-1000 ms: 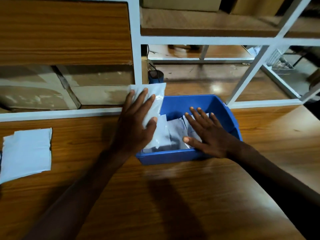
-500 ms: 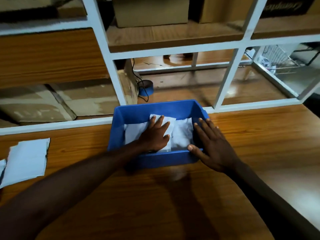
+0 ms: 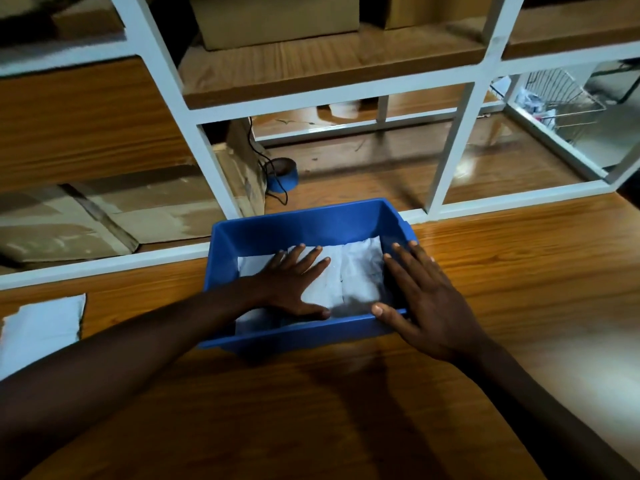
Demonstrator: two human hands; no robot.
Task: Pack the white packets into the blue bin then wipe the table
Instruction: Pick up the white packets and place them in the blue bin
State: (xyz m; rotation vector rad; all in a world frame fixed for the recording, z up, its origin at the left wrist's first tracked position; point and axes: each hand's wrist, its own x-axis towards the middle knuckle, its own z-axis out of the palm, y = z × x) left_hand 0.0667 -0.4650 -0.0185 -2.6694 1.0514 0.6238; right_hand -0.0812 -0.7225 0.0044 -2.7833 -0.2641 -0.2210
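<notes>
- Head view: the left hand (image 3: 294, 284) is lying flat, fingers spread and gripping nothing, pressing down on the white packets (image 3: 349, 275) inside the blue bin (image 3: 298, 220).
- The right hand (image 3: 427, 303) is resting open across the bin's right wall and near corner, fingers splayed, thumb touching the front rim; it is bracing the bin, not holding anything.
- The bin is sitting on the wooden table (image 3: 519, 271), its far wall close against the white shelf frame (image 3: 450, 161).
- To do this step well, I judge the pressing palm should be bearing down evenly so the packets are lying level and below the rim, while the other hand is keeping the bin from sliding on the smooth wood.
- A pale sheet (image 3: 41, 327) is lying on the table well to the left, apart from the bin; whether it is a wiping cloth or another packet, I cannot tell.
- Hidden or unclear: the left palm and forearm are covering the packets' near-left part, so their count is not readable; at least two are showing side by side.
- The bin's near inner wall is hiding the floor beneath the packets, and shadow is darkening the near right corner.
- The table's left edge is being cut off by the frame, so more items could be lying there unseen.
</notes>
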